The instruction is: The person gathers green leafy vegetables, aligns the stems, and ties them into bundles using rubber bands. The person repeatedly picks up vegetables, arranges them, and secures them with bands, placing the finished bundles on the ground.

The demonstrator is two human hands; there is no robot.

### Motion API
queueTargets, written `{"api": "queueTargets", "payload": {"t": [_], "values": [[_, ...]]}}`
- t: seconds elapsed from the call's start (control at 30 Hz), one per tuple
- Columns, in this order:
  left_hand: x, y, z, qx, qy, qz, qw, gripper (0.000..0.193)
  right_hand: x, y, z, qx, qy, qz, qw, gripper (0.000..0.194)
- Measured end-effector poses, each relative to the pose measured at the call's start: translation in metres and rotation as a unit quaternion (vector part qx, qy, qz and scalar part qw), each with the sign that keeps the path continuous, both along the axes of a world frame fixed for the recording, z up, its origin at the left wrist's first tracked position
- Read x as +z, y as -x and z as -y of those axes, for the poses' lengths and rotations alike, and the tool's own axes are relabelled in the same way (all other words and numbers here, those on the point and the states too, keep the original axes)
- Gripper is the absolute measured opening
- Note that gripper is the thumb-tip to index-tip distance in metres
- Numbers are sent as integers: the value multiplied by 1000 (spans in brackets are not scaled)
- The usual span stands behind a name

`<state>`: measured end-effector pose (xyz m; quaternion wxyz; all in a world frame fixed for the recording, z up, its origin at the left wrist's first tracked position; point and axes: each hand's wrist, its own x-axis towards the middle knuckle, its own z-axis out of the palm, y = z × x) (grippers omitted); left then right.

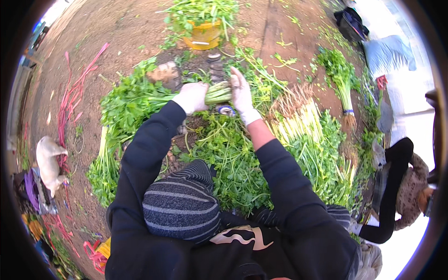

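Observation:
My left hand point(193, 97), in a pale glove, is closed around a bunch of leafy green stalks that look like celery point(219, 93), lying sideways with the leaves to the left. My right hand point(241, 91), also gloved, is upright beside the stalk ends with its fingers extended; whether it touches them is hard to tell. Just below the stalk ends is a roll of blue-and-white tape point(226, 111). To the right lies a pile of stalks with roots point(297, 119). Loose leafy greens point(234, 157) cover the ground before me.
A yellow bucket point(202, 35) heaped with greens stands ahead. A tied bunch point(344, 87) lies at right, near a person in dark clothing point(395, 189). Pink ribbons point(68, 101) and a white animal point(49, 162) are on the left. More bunches point(104, 154) lie by my left arm.

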<state>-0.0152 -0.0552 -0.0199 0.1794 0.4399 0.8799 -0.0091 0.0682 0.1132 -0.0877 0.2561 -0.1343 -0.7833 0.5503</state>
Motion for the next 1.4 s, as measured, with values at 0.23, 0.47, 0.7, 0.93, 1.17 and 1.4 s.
{"api": "queueTargets", "payload": {"t": [0.23, 0.47, 0.7, 0.93, 1.17, 1.4], "values": [[5, 3, -1, 51, -38, 89, 994, 67, 32, -37, 4, -97, -31, -125, 987, 23], [17, -2, -1, 17, -76, 93, 993, 77, 37, -57, -6, 2, 179, 149, 972, 20], [11, 1, -8, -11, 9, 31, 999, 69, 34, -48, 2, -26, 41, 37, 998, 13], [2, -6, -7, 51, -17, 27, 998, 64, 25, -129, -56, -122, 21, -7, 992, 20], [6, -12, -6, 84, -38, 26, 995, 60, -27, -224, -215, -224, -92, 290, 926, 14], [6, -16, -8, 89, -38, -2, 995, 66, -16, -246, -229, -110, -232, 352, 900, 13]]}}
